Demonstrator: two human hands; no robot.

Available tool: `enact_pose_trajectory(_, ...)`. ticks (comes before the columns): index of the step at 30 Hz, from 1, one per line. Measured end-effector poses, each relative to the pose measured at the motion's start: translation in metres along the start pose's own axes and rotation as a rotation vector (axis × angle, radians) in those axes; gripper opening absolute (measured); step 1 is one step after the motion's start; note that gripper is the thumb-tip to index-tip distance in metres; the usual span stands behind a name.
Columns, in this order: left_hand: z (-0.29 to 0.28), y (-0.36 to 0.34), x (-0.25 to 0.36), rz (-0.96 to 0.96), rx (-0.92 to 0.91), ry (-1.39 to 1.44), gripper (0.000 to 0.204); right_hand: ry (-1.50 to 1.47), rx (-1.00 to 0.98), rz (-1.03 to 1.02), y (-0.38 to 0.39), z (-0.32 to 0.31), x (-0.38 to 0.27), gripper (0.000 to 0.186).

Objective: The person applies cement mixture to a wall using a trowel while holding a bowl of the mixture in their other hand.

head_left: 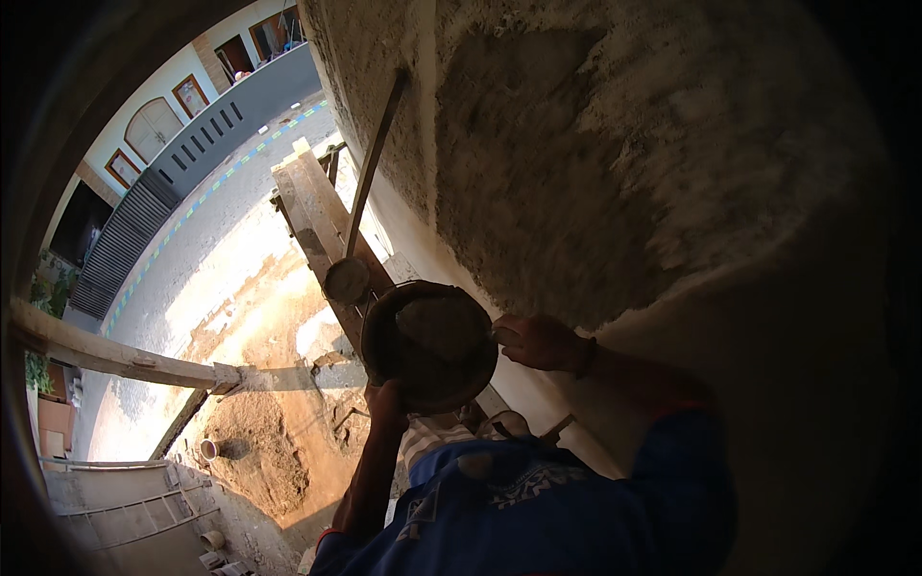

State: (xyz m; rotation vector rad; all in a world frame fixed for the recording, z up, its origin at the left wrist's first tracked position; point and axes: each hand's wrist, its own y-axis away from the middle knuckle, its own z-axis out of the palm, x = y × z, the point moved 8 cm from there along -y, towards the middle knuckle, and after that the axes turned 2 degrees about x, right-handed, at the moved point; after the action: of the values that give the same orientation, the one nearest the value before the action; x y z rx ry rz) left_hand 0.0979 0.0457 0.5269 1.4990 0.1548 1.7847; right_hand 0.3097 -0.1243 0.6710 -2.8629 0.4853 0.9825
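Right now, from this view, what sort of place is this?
Probably a building site: a darker, rough patch on the wall looks like fresh plaster, wooden planks run alongside, seemingly raised like scaffolding, and a sandy heap lies below.

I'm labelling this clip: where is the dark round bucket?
In the head view, the dark round bucket is below and left of centre, left hand at its lower-left rim, right hand near its right side.

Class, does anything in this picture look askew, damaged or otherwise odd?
The dark, ragged-edged patch on the wall stands out against the paler surface around it; whether it is damage or damp plaster is unclear.
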Motion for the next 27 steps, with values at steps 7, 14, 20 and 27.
enact_pose_trajectory(7, -0.008, 0.001, 0.007, 0.032, -0.005, -0.071, 0.038, -0.091, -0.063, 0.057, -0.004, -0.134, -0.087, 0.035)
enact_pose_trajectory(14, -0.029, -0.010, -0.001, 0.084, 0.050, -0.137, 0.038, -0.355, 0.076, 0.384, -0.004, -0.206, -0.014, 0.051)
enact_pose_trajectory(20, 0.005, 0.000, -0.019, -0.042, -0.014, -0.140, 0.039, 0.085, 0.978, 0.419, 0.111, -0.396, -0.011, 0.073)
enact_pose_trajectory(27, 0.010, -0.001, -0.014, -0.041, -0.073, -0.176, 0.042, 0.161, 0.327, 0.239, 0.081, -0.226, -0.015, 0.051)
